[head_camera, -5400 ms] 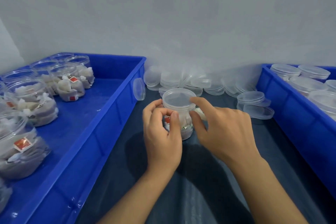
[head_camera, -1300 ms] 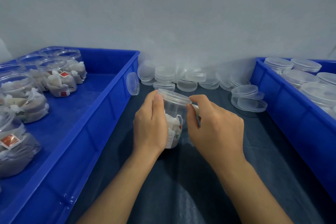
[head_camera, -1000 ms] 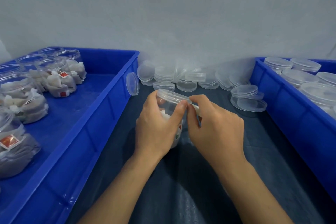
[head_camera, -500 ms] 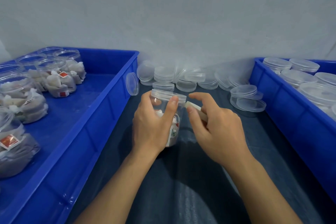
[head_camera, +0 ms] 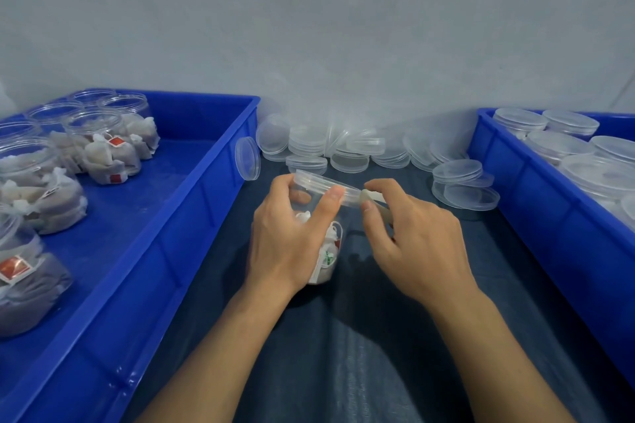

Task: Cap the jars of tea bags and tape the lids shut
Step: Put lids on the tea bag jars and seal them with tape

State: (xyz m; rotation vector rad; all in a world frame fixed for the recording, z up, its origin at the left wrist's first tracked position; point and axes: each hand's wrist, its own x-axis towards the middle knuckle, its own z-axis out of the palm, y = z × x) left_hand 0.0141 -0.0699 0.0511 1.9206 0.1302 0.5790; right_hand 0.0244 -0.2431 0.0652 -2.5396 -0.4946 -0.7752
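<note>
Head view: the jar point(head_camera: 319, 237), capped with a clear lid point(head_camera: 323, 186), sits tilted just right of the left blue bin point(head_camera: 192, 203). The left hand point(head_camera: 288, 237) wraps it, thumb on the lid rim. The right hand point(head_camera: 412, 237) pinches a tape strip point(head_camera: 372, 197) against that rim. Best to pull the tape taut and press it smoothly across the seam.

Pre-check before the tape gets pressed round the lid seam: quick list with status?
1. Lid on the jar: ok, though jar and lid are tilted.
2. Left hand grips the jar, thumb up at the lid's rim: ok.
3. Right hand pinches the tape strip at the lid's edge: ok.
4. Tape stuck to the seam: cannot tell.
5. Lid fully seated: cannot tell.
6. Spare lids clear of the hands: ok.
</note>
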